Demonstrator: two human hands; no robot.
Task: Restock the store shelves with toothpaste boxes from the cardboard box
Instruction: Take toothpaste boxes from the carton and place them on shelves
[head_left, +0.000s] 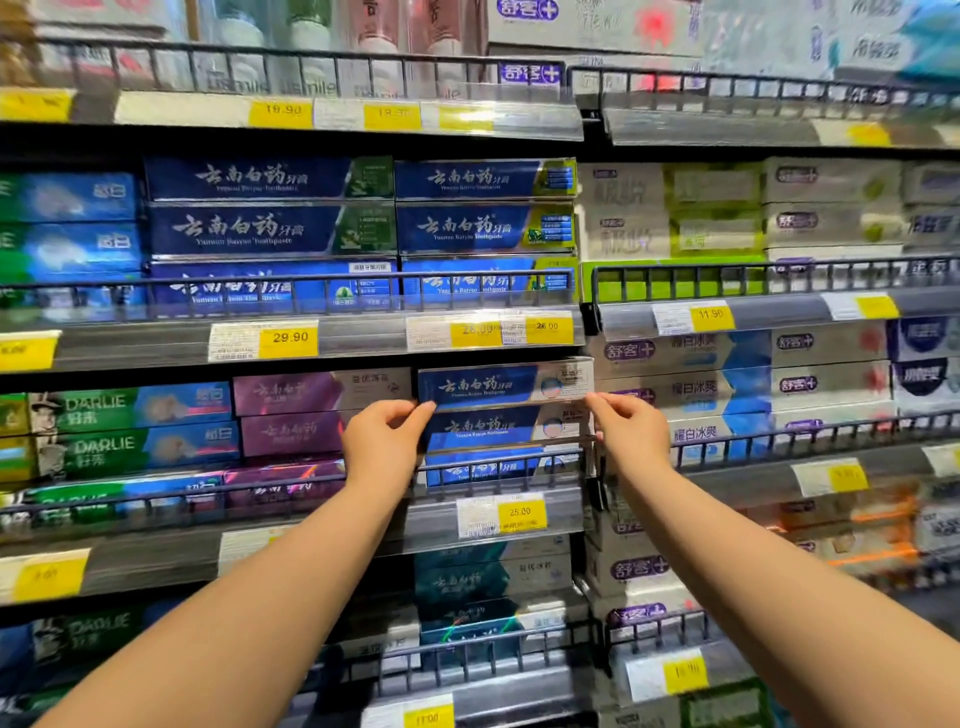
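A blue and white toothpaste box (498, 385) lies lengthwise on top of a stack of like boxes (493, 427) on the middle shelf (363, 530). My left hand (382, 441) pinches its left end, thumb under and fingers on top. At the box's right end my right hand (631, 428) holds the corner with its fingertips. Both arms reach up from below. The cardboard box is not in view.
Wire-fronted shelves hold rows of toothpaste: purple boxes (296, 410) and green Darlie boxes (130, 426) to the left, white and blue boxes (727, 384) to the right. Yellow price tags (521, 513) line the shelf edges. Blue boxes (358, 228) fill the shelf above.
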